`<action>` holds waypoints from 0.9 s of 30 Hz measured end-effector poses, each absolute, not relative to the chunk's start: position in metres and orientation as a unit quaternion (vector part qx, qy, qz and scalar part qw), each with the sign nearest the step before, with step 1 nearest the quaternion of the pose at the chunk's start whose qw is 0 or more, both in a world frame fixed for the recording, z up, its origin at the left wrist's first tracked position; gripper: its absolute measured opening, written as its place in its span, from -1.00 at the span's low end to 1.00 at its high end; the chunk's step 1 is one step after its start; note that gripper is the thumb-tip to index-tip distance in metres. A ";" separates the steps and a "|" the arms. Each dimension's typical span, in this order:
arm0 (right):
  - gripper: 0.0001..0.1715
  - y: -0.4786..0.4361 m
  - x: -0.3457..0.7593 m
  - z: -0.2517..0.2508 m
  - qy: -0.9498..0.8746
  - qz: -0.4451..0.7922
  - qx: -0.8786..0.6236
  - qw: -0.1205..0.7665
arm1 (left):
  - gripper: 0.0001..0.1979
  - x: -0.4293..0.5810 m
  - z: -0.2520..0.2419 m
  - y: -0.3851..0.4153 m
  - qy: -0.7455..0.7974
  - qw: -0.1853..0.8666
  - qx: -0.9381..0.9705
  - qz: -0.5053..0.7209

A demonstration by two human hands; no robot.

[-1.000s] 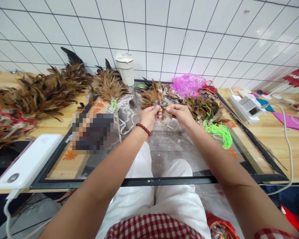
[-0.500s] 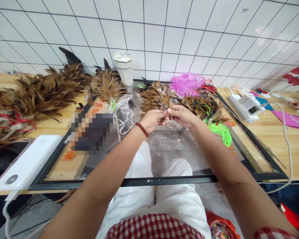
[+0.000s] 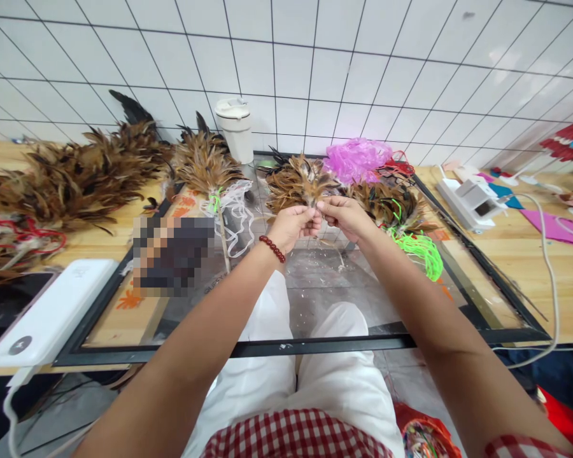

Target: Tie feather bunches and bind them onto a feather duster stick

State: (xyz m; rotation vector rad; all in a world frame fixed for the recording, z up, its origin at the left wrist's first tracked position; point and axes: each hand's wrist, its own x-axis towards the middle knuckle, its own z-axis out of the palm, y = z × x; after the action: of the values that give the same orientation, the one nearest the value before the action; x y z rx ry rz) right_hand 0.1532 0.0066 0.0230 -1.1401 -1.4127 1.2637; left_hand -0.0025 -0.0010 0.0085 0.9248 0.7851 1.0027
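Seen from my remote station, a feather tuft (image 3: 311,188), right of the white cup (image 3: 235,135) and nearer me, is pinched by left hand (image 3: 293,225) and right hand (image 3: 347,217), seemingly untied; a feather bundle (image 3: 204,164) left of the cup looks already bound.

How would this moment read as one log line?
left hand: pinching brown feathers | right hand: pinching their base | beyond: crumpled pink plastic, white lidded cup | right side: neon-green cords
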 end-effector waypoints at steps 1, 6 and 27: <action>-0.60 0.007 0.158 0.025 -0.603 0.478 -0.479 0.422 | -0.86 -0.003 0.009 0.000 0.358 0.694 0.401 0.480; -0.63 0.006 0.188 0.035 -0.741 0.384 -0.528 0.156 | -0.89 -0.002 0.012 0.004 0.388 0.642 0.337 0.569; -0.76 0.012 0.142 0.002 -0.623 0.320 -0.467 0.540 | -0.85 0.002 0.013 -0.004 0.432 0.691 0.383 0.435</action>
State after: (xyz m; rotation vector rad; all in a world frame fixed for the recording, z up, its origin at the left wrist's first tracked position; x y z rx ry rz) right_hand 0.1419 0.0124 0.0019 -1.1098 -1.4798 0.7607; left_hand 0.0017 -0.0042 0.0126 0.8572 0.9650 0.9716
